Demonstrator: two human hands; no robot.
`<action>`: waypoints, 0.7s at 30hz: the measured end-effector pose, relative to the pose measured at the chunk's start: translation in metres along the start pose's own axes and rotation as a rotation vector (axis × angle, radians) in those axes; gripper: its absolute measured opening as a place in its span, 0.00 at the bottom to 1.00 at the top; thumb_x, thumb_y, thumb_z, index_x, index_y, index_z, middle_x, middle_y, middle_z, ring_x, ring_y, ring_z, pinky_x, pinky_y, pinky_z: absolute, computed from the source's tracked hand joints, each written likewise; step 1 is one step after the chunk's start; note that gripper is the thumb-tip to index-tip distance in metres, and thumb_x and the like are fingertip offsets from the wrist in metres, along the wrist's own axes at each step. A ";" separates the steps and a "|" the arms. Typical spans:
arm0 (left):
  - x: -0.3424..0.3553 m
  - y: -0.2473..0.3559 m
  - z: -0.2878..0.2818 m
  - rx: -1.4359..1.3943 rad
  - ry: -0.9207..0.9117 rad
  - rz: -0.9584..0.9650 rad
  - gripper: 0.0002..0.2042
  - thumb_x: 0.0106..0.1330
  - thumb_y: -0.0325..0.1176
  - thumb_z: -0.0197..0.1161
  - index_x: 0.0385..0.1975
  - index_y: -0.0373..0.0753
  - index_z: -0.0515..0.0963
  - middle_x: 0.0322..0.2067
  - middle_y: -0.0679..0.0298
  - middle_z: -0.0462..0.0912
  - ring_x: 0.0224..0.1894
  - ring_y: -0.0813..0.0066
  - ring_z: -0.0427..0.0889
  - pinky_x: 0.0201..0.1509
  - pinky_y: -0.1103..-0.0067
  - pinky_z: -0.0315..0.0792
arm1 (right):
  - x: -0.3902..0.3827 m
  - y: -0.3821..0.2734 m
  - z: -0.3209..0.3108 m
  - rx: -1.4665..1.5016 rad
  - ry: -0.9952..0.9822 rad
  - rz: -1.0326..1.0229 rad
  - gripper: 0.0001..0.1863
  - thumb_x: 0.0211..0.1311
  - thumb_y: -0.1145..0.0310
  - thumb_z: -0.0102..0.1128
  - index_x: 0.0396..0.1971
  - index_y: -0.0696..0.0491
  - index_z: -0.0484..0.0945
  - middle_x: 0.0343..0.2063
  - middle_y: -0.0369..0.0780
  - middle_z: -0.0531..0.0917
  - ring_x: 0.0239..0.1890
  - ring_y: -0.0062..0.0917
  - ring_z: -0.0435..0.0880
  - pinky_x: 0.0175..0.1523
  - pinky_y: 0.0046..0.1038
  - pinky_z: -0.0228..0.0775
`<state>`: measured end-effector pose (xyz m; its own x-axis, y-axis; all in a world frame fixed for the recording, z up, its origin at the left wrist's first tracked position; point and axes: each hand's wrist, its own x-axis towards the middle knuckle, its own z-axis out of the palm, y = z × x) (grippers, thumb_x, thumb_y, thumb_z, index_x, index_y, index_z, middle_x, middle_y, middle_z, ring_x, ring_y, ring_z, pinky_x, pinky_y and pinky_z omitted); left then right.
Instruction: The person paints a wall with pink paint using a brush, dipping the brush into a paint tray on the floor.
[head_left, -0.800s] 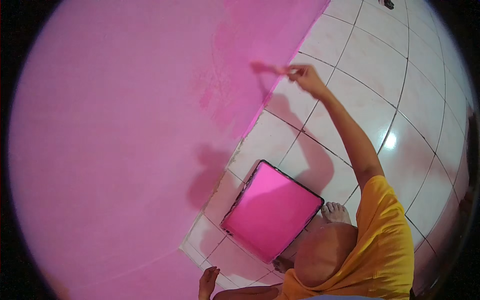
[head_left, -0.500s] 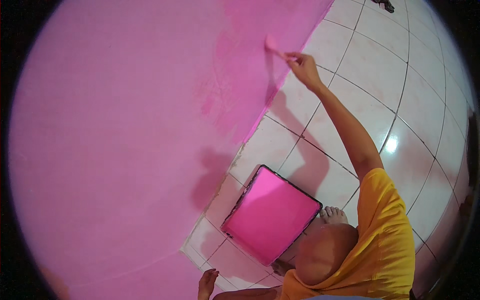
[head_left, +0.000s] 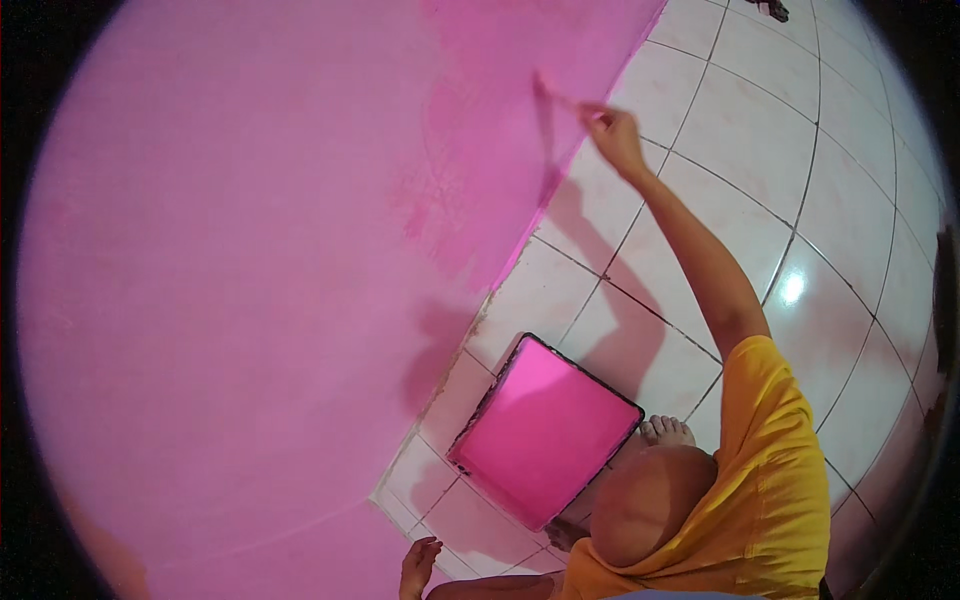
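My right hand (head_left: 612,135), stretched far out, pinches the handle of a paintbrush (head_left: 548,86) that is pink from paint. The brush head is against or just over the wall (head_left: 250,300), above the wall's lower edge; its motion blurs it. Around it the wet paint is a deeper pink than the rest of the wall. My left hand (head_left: 418,566) hangs low near the wall corner, fingers loosely bent, with nothing visible in it. A square black-rimmed tray (head_left: 545,430) of bright pink paint lies on the floor between my arms, close to the wall.
White floor tiles (head_left: 740,190) with dark joints run along the wall, and pink smears mark some of them. My bare foot (head_left: 667,431) stands right beside the tray's corner. A small dark object (head_left: 770,10) lies on the floor at the far top.
The paintbrush and my right hand have shifted very slightly, with the brush now blurred. My left hand and the tray stay nearly where they were.
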<state>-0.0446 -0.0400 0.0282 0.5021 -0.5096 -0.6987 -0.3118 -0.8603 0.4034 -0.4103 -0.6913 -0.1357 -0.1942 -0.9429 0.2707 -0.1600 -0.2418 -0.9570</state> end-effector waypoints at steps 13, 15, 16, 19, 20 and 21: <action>-0.005 -0.003 -0.001 -0.040 0.017 0.029 0.22 0.68 0.48 0.51 0.53 0.38 0.69 0.46 0.58 0.77 0.50 0.68 0.74 0.53 0.73 0.66 | 0.006 -0.023 -0.002 0.003 0.001 -0.004 0.15 0.56 0.63 0.58 0.39 0.56 0.81 0.25 0.47 0.83 0.28 0.25 0.82 0.35 0.27 0.72; -0.009 -0.009 -0.003 -0.033 0.023 0.024 0.21 0.68 0.47 0.51 0.53 0.38 0.70 0.46 0.58 0.78 0.50 0.68 0.74 0.53 0.73 0.66 | -0.015 -0.032 0.013 0.018 0.148 0.019 0.14 0.57 0.64 0.55 0.38 0.56 0.81 0.24 0.50 0.82 0.25 0.33 0.83 0.33 0.32 0.72; -0.007 -0.012 -0.003 -0.027 0.021 0.039 0.21 0.68 0.47 0.51 0.53 0.38 0.70 0.46 0.58 0.78 0.50 0.68 0.74 0.53 0.73 0.66 | -0.029 -0.020 0.025 0.061 0.176 -0.140 0.14 0.56 0.67 0.52 0.38 0.57 0.80 0.24 0.51 0.81 0.27 0.37 0.83 0.33 0.34 0.72; -0.012 -0.007 -0.001 -0.029 0.034 0.040 0.21 0.68 0.47 0.51 0.52 0.38 0.70 0.46 0.58 0.78 0.49 0.68 0.75 0.52 0.73 0.67 | -0.092 -0.058 0.046 0.117 -0.263 -0.072 0.14 0.55 0.68 0.53 0.39 0.58 0.80 0.29 0.51 0.82 0.32 0.37 0.83 0.38 0.32 0.72; -0.013 -0.004 -0.001 -0.033 0.038 0.036 0.21 0.68 0.47 0.51 0.52 0.38 0.70 0.45 0.58 0.78 0.49 0.68 0.75 0.52 0.73 0.67 | -0.097 -0.065 0.042 0.129 -0.397 -0.080 0.14 0.55 0.68 0.54 0.39 0.58 0.80 0.29 0.50 0.82 0.31 0.36 0.83 0.37 0.32 0.72; -0.014 -0.007 -0.002 -0.031 0.041 0.035 0.21 0.68 0.47 0.51 0.52 0.38 0.70 0.45 0.58 0.78 0.49 0.68 0.75 0.52 0.73 0.67 | -0.100 -0.070 0.038 0.142 -0.533 -0.087 0.14 0.55 0.67 0.55 0.39 0.58 0.80 0.29 0.49 0.82 0.30 0.34 0.83 0.37 0.31 0.72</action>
<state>-0.0476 -0.0266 0.0364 0.5246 -0.5387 -0.6592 -0.3046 -0.8419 0.4455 -0.3432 -0.5889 -0.0996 0.3364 -0.8945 0.2945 -0.0146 -0.3176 -0.9481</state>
